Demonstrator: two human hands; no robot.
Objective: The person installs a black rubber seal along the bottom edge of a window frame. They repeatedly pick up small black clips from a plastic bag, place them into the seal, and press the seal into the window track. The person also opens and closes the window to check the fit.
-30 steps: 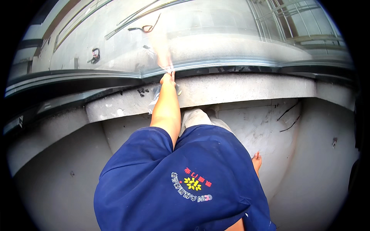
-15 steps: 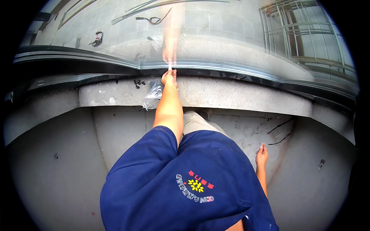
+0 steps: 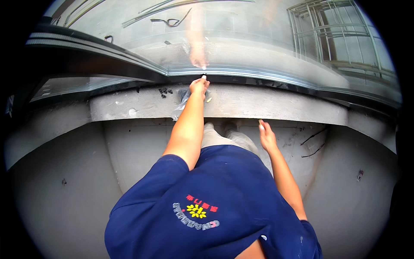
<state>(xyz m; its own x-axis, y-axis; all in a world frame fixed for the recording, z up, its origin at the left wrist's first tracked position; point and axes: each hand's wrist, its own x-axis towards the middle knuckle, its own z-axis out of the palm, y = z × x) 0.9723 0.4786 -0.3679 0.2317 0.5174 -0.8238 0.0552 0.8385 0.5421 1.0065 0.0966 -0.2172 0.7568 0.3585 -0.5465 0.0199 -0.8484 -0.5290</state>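
Observation:
My left hand (image 3: 199, 86) reaches over the concrete sill (image 3: 276, 101) to the lower edge of the glass pane (image 3: 258, 47). Its fingers are pinched together at the dark window frame (image 3: 241, 79); what they hold, if anything, is too small to name. Beside that wrist lie a crumpled clear plastic bag (image 3: 181, 103), partly hidden by the forearm, and a small yellowish piece (image 3: 209, 99). Near the sill's front edge is my right hand (image 3: 268, 137), its fingers drawn together. Whatever is between them cannot be made out.
At the left a dark-framed window sash (image 3: 99, 60) stands at an angle to the pane. Small black bits (image 3: 164, 92) lie on the sill. Beyond the glass are long rods (image 3: 172, 8), a dark looped strap (image 3: 171, 21) and a metal rack (image 3: 332, 34).
My left hand has shifted right along the frame. My right hand has come up and inward toward the sill. The left sash stands at a steeper angle, and the yellowish piece now shows.

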